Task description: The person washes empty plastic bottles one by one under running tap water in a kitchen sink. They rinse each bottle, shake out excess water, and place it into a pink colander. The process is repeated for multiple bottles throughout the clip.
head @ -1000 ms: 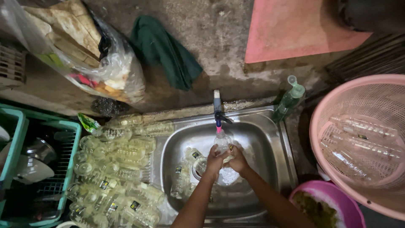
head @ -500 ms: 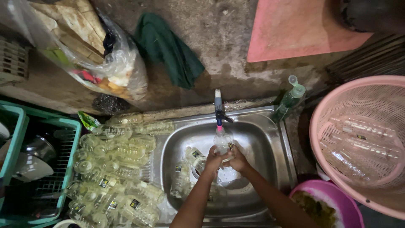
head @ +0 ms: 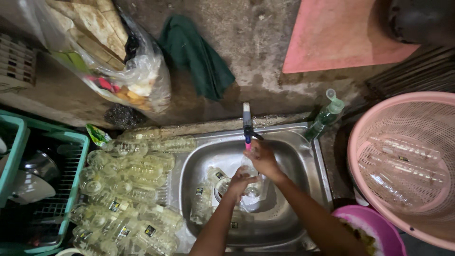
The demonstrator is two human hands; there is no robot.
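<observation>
Both my hands hold one clear plastic bottle [head: 250, 182] over the steel sink [head: 308, 156], under the tap [head: 247, 124]. My left hand [head: 238, 184] grips the bottle's lower side. My right hand [head: 262, 159] wraps its upper part near the tap's spout. A few more clear bottles [head: 204, 198] lie in the sink basin to the left of my hands.
Several empty clear bottles [head: 128, 189] are piled on the drainboard at left. A green crate [head: 71, 156] with dishes stands far left. A pink basket [head: 360, 142] with clear bottles sits at right, a pink bowl [head: 379, 223] below it. A green-capped bottle [head: 326, 114] stands by the sink's corner.
The camera view has shifted slightly. My hands stay on the bottle under the tap, with my right hand a little higher on it.
</observation>
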